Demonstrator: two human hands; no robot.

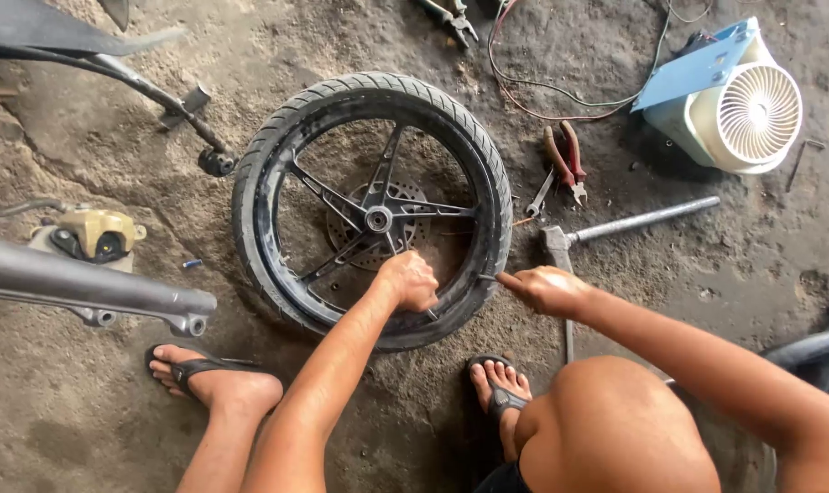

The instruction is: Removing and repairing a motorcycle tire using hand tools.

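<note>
A black motorcycle wheel [277, 164] with a tyre, spoked alloy rim and brake disc lies flat on the dirt floor. My left hand [409, 280] is closed in a fist around a thin tool at the near inner edge of the rim. Just outside the tyre's near right side, my right hand [548, 288] grips a slim metal tool whose tip points at the tyre. Both my feet in black sandals rest near the wheel.
Red-handled pliers [565, 160] and a small wrench lie right of the wheel. A long metal bar tool [638, 221] lies beside them. A small white fan [738, 105] stands at top right with wires. A motorcycle fork [86, 288] and brake caliper [95, 236] sit at left.
</note>
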